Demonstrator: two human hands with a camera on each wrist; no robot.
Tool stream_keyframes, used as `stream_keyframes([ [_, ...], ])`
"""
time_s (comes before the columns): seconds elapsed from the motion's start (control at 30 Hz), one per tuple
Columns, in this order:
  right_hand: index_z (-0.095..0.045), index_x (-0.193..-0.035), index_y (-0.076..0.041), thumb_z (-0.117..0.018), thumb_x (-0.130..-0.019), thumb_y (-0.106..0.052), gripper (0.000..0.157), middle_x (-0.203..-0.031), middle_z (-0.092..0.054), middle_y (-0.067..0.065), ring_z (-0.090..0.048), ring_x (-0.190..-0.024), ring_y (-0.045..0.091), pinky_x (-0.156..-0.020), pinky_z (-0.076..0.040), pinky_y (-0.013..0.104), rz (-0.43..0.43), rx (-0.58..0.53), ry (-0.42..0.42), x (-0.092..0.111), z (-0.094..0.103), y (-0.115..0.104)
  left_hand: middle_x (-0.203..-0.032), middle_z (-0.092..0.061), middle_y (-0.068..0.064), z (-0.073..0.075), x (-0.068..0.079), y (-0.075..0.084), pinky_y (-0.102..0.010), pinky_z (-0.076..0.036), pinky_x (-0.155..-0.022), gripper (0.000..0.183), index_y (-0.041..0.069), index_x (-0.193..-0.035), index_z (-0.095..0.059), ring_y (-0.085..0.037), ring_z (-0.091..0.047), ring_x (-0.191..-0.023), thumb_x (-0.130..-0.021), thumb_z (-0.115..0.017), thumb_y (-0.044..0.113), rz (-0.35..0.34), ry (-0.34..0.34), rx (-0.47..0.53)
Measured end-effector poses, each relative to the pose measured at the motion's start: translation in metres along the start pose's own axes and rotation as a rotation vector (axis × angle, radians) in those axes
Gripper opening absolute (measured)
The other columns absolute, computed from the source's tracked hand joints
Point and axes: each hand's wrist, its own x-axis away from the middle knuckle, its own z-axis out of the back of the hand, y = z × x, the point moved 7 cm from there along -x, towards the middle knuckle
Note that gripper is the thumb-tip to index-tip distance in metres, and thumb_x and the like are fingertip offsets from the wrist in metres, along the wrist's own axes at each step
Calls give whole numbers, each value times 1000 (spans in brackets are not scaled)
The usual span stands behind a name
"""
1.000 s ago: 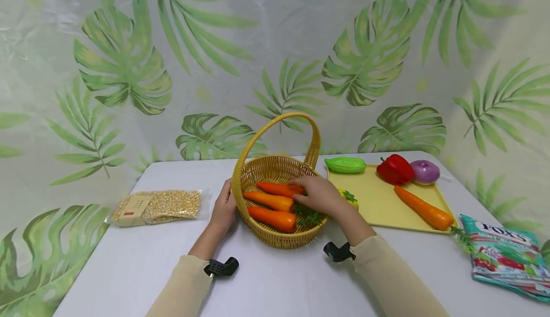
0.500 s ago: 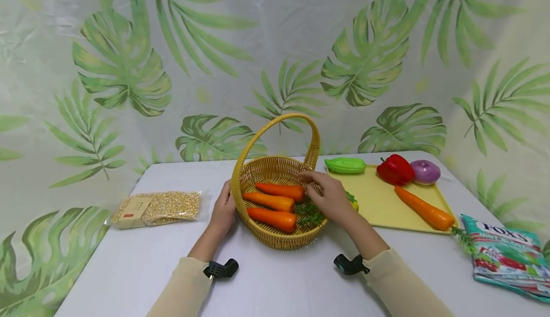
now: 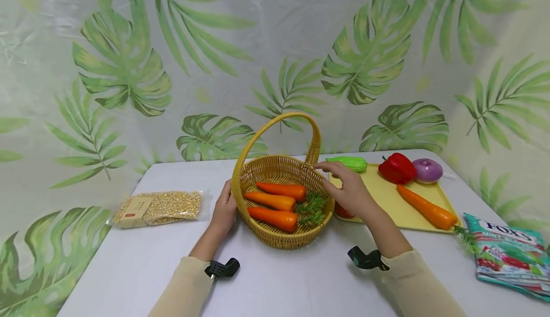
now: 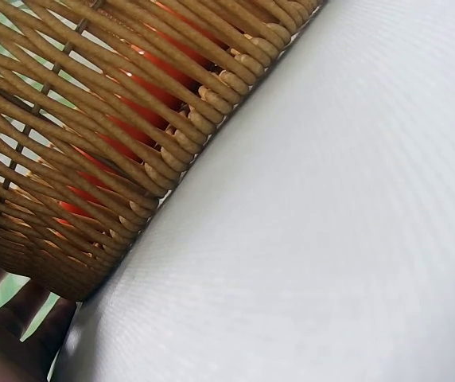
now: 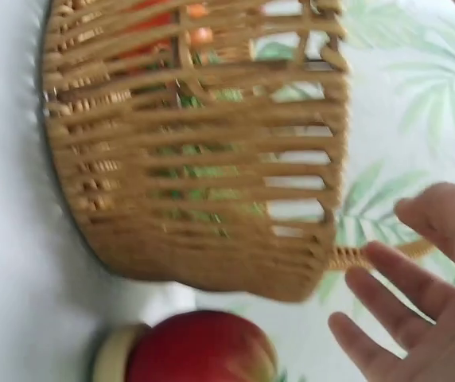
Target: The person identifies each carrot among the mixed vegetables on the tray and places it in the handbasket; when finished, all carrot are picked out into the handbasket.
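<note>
A golden wicker basket (image 3: 285, 243) with a tall arched handle stands mid-table. Inside it lie three orange carrots (image 3: 281, 191) side by side, their feathery green tops (image 3: 312, 209) toward the right wall. My left hand (image 3: 224, 209) rests along the basket's left side, partly hidden behind the handle's foot; its fingers (image 4: 25, 306) reach round the wall in the left wrist view. My right hand (image 3: 350, 188) is held just off the right rim, fingers apart and holding nothing. Below it, a round red thing (image 5: 204, 350) with a yellowish end shows in the right wrist view.
A yellow tray (image 3: 382, 202) at right bears another carrot (image 3: 425, 207), a red bell pepper (image 3: 397, 168), a purple onion (image 3: 427, 170) and a bumpy green gourd (image 3: 354, 164). A teal candy bag (image 3: 509, 252) lies front right; a bag of corn kernels (image 3: 165, 207) lies left.
My right hand has moved out of the basket, away from the uppermost carrot, to the right past the rim. My left hand and the basket stay almost still.
</note>
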Motion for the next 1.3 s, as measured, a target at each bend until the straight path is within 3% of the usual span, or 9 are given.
stream_keyframes([
  [0.23,-61,-134,-15,-59,-98,-10,36,-139,-58,12,-56,-124,36,-100,-49,59,-34,21,61,3,34,14,-148,-51,-2,0,-1,0,-51,-31,-120,42,28,-143,-47,-23,-41,-143,-106,-39,46,-8,2,-13],
  [0.4,-56,-141,-18,-61,-100,-18,41,-146,-51,14,-46,-135,38,-104,-42,64,-71,61,-3,7,52,29,-148,-51,-5,1,1,5,-49,-31,-120,41,26,-143,-47,-22,-42,-142,-106,-40,44,-10,-9,-10],
  [0.53,-49,-148,-19,-62,-99,-24,50,-153,-43,16,-39,-140,42,-107,-36,68,-134,74,-81,13,67,42,-146,-51,0,1,-1,1,-48,-31,-119,41,29,-142,-48,-20,-42,-141,-105,-40,47,-14,-1,-13],
  [0.67,-39,-153,-19,-63,-98,-28,61,-157,-37,20,-32,-143,47,-109,-31,71,-205,120,-146,19,79,53,-148,-51,-2,1,-2,3,-50,-31,-120,45,25,-144,-46,-21,-42,-142,-106,-40,47,-23,-5,-17],
  [0.97,-25,-159,-19,-62,-98,-39,74,-160,-29,25,-28,-142,52,-108,-29,74,-350,98,-204,35,91,92,-149,-50,-4,1,0,0,-52,-31,-120,46,24,-144,-45,-23,-41,-143,-106,-39,47,-5,3,-30],
  [1.17,-29,-155,-5,-68,-95,-33,77,-151,-35,34,-34,-134,57,-104,-32,75,-332,178,-260,45,96,110,-149,-50,-5,0,1,1,-52,-31,-120,45,22,-144,-46,-24,-41,-143,-106,-39,45,-21,2,-25],
  [1.3,-30,-153,-3,-69,-93,-35,79,-150,-35,35,-35,-133,57,-104,-33,74,-362,189,-320,52,95,121,-150,-50,-6,0,0,2,-51,-30,-120,43,21,-145,-46,-24,-41,-143,-107,-40,41,-3,-2,-27],
])
